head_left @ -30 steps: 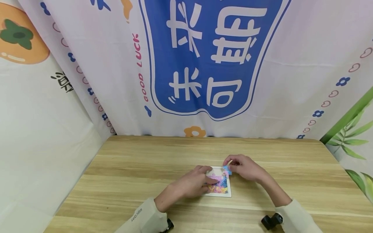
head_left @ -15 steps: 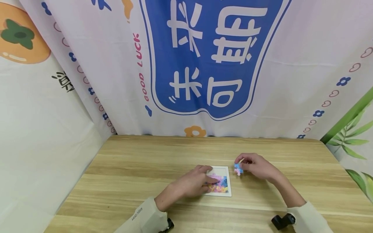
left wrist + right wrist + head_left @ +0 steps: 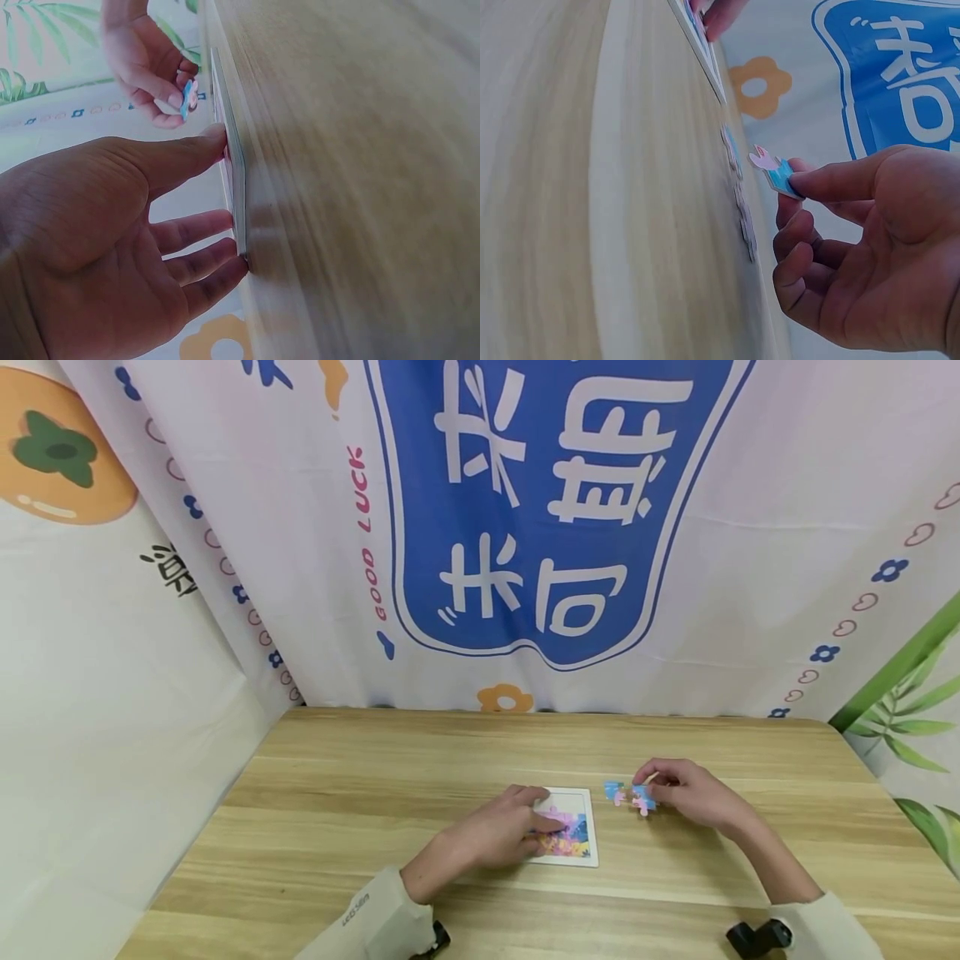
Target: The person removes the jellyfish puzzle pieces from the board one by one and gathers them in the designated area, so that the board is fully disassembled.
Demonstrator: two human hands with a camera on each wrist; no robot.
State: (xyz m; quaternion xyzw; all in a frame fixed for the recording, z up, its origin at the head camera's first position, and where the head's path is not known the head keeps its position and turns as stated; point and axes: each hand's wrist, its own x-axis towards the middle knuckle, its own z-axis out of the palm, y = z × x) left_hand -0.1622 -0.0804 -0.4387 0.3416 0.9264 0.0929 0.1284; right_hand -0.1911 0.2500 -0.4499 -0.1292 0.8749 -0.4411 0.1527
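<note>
Head view, lower centre: the left hand [image 3: 501, 833] lay spread-fingered on the puzzle board [image 3: 572, 800]; farther right, the right hand [image 3: 690, 793] pinched a puzzle piece [image 3: 642, 799] beside a loose piece [image 3: 614, 791]. Left wrist, centre: fingertips [image 3: 214, 223] touched the board. Right wrist, centre right: a tight pinch held the puzzle piece.

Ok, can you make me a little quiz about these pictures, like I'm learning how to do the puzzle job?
1. True or false: the puzzle piece pinched by the right hand is apart from the puzzle board.
2. What does the left hand rest on? A) a cup B) the puzzle board C) a book
3. Fill in: on the curtain, the pinkish-red letters spell GOOD ____.

Key: 1. True. 2. B. 3. LUCK.
</note>
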